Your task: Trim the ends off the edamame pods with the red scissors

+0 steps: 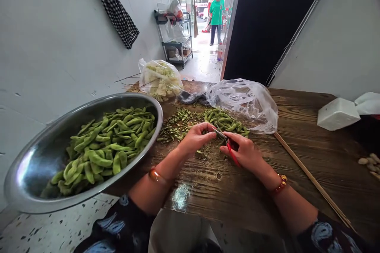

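My right hand (243, 149) is closed around red-handled scissors (233, 154), whose metal blades point up and left. At the blade tips, my left hand (197, 138) is pinched shut; whatever sits between its fingertips is too small and hidden to make out. Just beyond my hands lies a pile of green soybean pods (224, 120) on the wooden table. To its left, cut pod ends (181, 122) are scattered, with a few more below my fingers. A large metal bowl (158, 116), tilted in view at the left, holds many green pods.
A clear plastic bag (246, 101) lies behind the pods, beside a grey cloth (192, 97). Farther left stands a bag of cauliflower (162, 79) near thin skewers. Wooden sticks (308, 176) lie at right, a white foam box (338, 114) beyond. A person (217, 14) stands outside the doorway.
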Available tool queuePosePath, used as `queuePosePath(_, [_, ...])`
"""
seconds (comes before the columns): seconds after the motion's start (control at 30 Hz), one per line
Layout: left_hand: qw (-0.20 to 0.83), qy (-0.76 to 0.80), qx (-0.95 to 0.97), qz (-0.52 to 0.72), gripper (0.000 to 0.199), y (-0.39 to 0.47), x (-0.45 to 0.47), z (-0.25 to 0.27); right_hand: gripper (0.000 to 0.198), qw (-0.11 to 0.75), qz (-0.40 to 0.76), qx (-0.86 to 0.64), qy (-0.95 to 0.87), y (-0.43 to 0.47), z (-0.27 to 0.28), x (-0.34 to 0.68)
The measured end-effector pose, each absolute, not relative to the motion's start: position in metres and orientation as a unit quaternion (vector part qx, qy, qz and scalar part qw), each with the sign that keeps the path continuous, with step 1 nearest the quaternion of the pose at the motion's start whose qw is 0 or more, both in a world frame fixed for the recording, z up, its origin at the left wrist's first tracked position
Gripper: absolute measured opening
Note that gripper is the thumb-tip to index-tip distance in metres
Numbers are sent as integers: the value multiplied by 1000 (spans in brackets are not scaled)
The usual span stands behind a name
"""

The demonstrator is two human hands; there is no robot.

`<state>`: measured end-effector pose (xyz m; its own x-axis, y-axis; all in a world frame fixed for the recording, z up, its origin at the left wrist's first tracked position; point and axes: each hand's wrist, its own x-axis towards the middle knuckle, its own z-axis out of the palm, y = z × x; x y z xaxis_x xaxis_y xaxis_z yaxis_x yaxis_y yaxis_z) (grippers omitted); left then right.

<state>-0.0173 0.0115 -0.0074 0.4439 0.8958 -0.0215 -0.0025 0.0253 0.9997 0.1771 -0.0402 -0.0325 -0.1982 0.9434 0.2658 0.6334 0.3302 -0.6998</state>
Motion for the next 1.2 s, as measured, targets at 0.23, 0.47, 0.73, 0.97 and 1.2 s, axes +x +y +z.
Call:
queuePosePath(0.23, [600, 357, 618, 361, 26, 4, -9, -8, 49, 358, 215, -525, -741, -43, -34, 173])
queuePosePath(0.47, [610, 369, 609, 348, 23, 1, -9, -5, 43, 336, 193, -529, -755, -44, -32, 174])
queuePosePath(0.73, [561, 370, 638, 376, 17, 8, -13, -9, 40, 320, 194, -537, -756, -44, -31, 173])
queuePosePath(0.97, [592, 362, 620, 367, 21, 11, -15, -10, 42, 331, 211, -548, -739, -44, -28, 171])
queuePosePath(1.2, [689, 366, 474, 407, 35, 13, -17, -7, 55, 382, 213, -570, -695, -39, -33, 178])
